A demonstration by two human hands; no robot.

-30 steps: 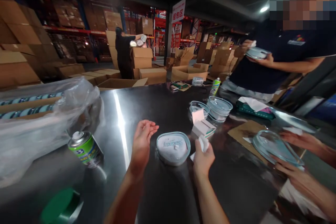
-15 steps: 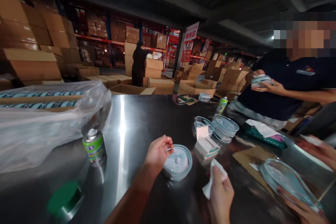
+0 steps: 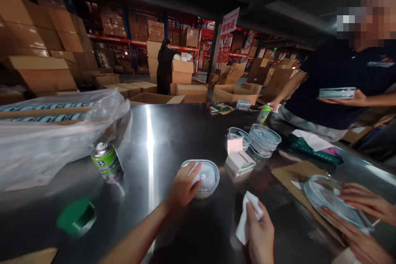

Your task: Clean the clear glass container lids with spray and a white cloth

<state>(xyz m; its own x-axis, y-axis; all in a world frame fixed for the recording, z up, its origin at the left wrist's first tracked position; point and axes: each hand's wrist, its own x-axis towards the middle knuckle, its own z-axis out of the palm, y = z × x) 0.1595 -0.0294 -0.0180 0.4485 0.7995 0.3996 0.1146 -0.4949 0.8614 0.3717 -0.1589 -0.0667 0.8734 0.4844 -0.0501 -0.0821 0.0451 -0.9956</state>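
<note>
In front of me a round-cornered glass food container (image 3: 213,171) stands on the dark metal table, with a whitish sheet or insert showing on its top. My left hand (image 3: 185,185) lies over the left side of this container, fingers stretched out and touching its top. To the right of it, my right hand (image 3: 260,227) is closed around a crumpled white wipe (image 3: 246,218), held apart from the container. A small white carton with its flap up (image 3: 241,163) stands just beyond my right hand.
A spray can (image 3: 107,163) and green lid (image 3: 76,216) stand left, near a plastic-wrapped box (image 3: 62,144). Stacked glass containers (image 3: 265,142) are behind the carton. At right, another person's hands (image 3: 355,218) touch a glass piece; a co-worker (image 3: 337,70) stands beyond, hand at another can.
My left hand has gone from a raised pinch at the container's edge to lying over its top. The container sits slightly further left and back. The co-worker has reached to the far can.
</note>
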